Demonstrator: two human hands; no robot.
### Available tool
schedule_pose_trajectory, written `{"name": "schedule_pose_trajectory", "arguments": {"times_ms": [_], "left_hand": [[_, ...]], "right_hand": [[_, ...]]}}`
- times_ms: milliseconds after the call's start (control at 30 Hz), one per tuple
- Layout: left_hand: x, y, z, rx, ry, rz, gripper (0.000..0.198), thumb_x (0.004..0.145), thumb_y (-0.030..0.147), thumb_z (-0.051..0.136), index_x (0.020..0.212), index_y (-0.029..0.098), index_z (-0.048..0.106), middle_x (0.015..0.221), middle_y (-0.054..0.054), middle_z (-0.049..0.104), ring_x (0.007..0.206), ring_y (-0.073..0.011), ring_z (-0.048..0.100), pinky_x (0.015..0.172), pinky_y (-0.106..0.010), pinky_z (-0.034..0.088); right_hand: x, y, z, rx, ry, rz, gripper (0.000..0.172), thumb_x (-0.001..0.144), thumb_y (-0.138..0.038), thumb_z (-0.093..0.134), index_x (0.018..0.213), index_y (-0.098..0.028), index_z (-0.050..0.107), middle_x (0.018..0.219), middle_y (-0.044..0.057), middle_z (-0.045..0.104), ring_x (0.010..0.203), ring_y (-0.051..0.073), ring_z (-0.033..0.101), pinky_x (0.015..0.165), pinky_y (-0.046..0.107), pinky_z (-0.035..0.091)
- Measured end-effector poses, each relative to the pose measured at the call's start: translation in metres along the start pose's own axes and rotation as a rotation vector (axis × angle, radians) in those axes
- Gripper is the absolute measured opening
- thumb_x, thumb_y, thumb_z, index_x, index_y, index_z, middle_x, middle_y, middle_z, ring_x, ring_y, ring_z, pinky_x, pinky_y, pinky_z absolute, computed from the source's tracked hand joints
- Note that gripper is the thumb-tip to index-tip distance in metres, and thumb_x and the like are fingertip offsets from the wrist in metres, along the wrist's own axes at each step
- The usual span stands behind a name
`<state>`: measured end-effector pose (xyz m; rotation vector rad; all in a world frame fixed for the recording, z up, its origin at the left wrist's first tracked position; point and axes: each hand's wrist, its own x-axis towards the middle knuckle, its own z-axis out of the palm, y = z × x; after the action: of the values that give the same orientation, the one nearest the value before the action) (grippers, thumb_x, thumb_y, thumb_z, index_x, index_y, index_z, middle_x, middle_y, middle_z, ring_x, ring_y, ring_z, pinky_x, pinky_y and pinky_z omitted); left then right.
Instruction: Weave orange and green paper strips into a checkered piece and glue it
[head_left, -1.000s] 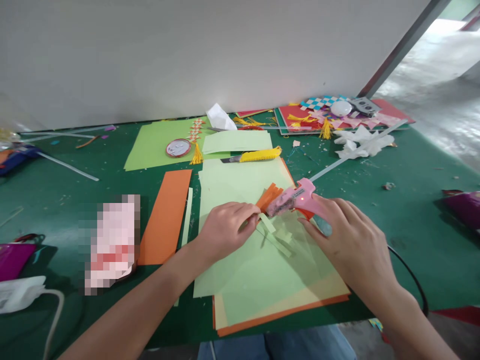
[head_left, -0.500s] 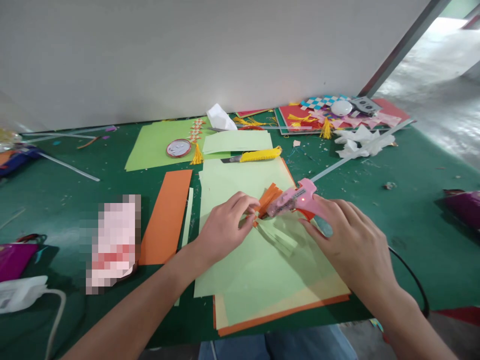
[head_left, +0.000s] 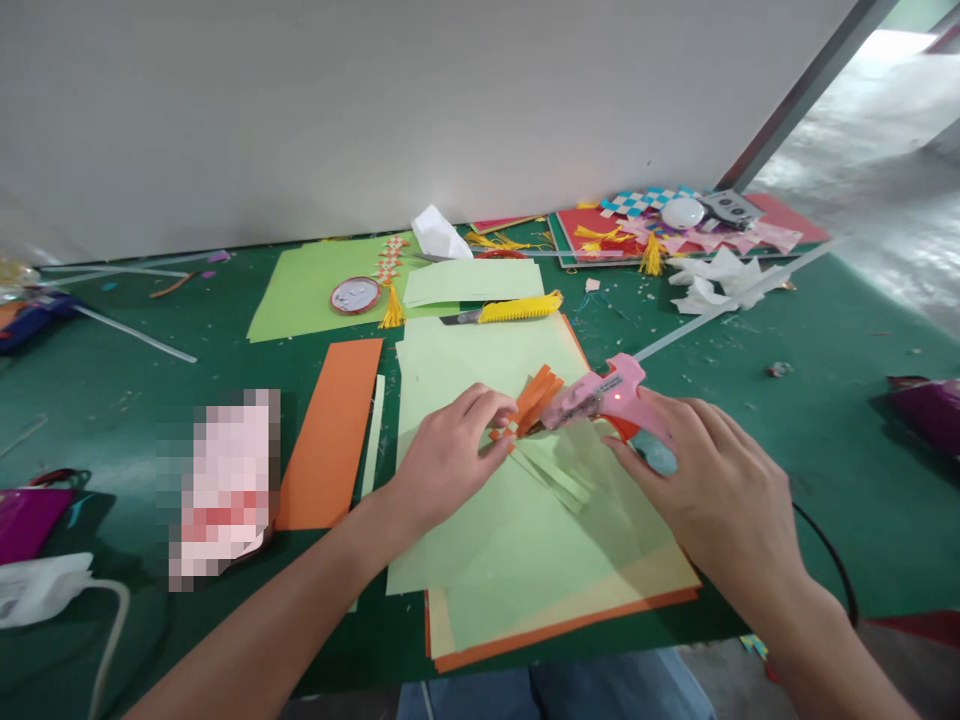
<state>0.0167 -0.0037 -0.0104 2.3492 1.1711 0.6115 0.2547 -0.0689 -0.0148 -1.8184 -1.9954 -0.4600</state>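
Left hand [head_left: 457,440]: grip pinching a small woven orange-and-pale-green paper piece [head_left: 506,433], held over a stack of pale green paper sheets [head_left: 465,550], loose strip ends fanning rightward. Right hand [head_left: 720,470]: grip wrapped round a pink plastic glue gun [head_left: 626,392], nozzle pointing at the woven piece; can't tell from here if it touches. Yellow-handled utility knife [head_left: 521,308] across the stack's far end; flat orange paper rectangle [head_left: 330,435] left of it, on the green tabletop [head_left: 862,480].
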Motion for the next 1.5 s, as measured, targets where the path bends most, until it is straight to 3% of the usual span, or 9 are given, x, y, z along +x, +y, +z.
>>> {"name": "schedule_pose_trajectory", "arguments": {"times_ms": [400,600,767,967,1100,1167,1333,1500], "left_hand": [[0.000,0.005,0.000,0.016,-0.008,-0.038,0.025,0.084,0.024,0.062,0.104,0.024,0.048,0.103,0.000,0.062,0.093,-0.0168,0.067,0.075,-0.030,0.053],[-0.001,0.005,0.004,0.042,0.045,-0.041,0.022,0.085,0.015,0.056,0.103,0.024,0.047,0.095,0.002,0.064,0.087,-0.0149,0.068,0.068,-0.026,0.052],[-0.001,0.006,0.005,0.100,0.025,-0.030,0.030,0.082,0.024,0.065,0.106,0.025,0.047,0.098,0.001,0.065,0.089,-0.0168,0.067,0.069,-0.028,0.052],[-0.003,0.005,0.007,0.114,0.060,-0.007,0.023,0.085,0.023,0.062,0.103,0.024,0.047,0.094,0.002,0.066,0.086,-0.0161,0.068,0.065,-0.026,0.050],[-0.004,0.006,0.008,0.122,0.023,0.004,0.036,0.081,0.037,0.069,0.108,0.025,0.048,0.099,0.000,0.064,0.088,-0.0181,0.066,0.072,-0.031,0.051],[-0.005,0.005,0.007,0.043,0.036,-0.001,0.033,0.083,0.039,0.066,0.107,0.024,0.048,0.100,0.000,0.063,0.090,-0.0174,0.066,0.075,-0.031,0.052],[-0.003,0.000,0.000,-0.044,0.177,0.066,0.008,0.092,0.025,0.053,0.100,0.022,0.052,0.095,-0.003,0.063,0.093,-0.0165,0.062,0.083,-0.031,0.050],[-0.003,-0.005,-0.004,0.096,0.074,0.041,0.013,0.092,0.026,0.053,0.103,0.021,0.056,0.096,-0.005,0.064,0.095,-0.0212,0.059,0.087,-0.038,0.048]], "right_hand": [[-0.001,0.026,-0.006,-0.028,0.000,0.227,0.040,0.080,-0.047,0.063,0.109,-0.019,0.057,0.098,0.009,0.070,0.088,0.026,0.066,0.068,0.032,0.047],[-0.006,0.038,-0.006,-0.061,0.011,0.290,0.042,0.077,-0.049,0.065,0.108,-0.021,0.059,0.095,0.008,0.071,0.086,0.029,0.067,0.066,0.034,0.047],[-0.008,0.042,-0.008,-0.056,0.013,0.299,0.042,0.077,-0.048,0.065,0.108,-0.022,0.059,0.095,0.008,0.071,0.085,0.029,0.067,0.066,0.034,0.047],[-0.008,0.047,-0.008,-0.074,-0.030,0.376,0.043,0.076,-0.049,0.067,0.109,-0.022,0.060,0.098,0.009,0.071,0.087,0.029,0.066,0.066,0.034,0.046],[-0.009,0.051,-0.001,-0.061,-0.061,0.415,0.046,0.074,-0.050,0.069,0.109,-0.022,0.060,0.098,0.009,0.071,0.087,0.030,0.066,0.067,0.035,0.046],[-0.009,0.053,0.003,-0.062,-0.079,0.426,0.045,0.076,-0.051,0.067,0.109,-0.021,0.060,0.098,0.010,0.071,0.086,0.031,0.066,0.067,0.036,0.046],[-0.012,0.055,0.007,-0.068,-0.110,0.359,0.048,0.082,-0.055,0.059,0.112,-0.017,0.058,0.101,0.014,0.069,0.093,0.033,0.063,0.073,0.041,0.048],[-0.016,0.030,-0.006,-0.046,0.009,0.136,0.043,0.085,-0.046,0.059,0.117,-0.017,0.058,0.110,0.017,0.064,0.107,0.037,0.055,0.088,0.051,0.044]]}}
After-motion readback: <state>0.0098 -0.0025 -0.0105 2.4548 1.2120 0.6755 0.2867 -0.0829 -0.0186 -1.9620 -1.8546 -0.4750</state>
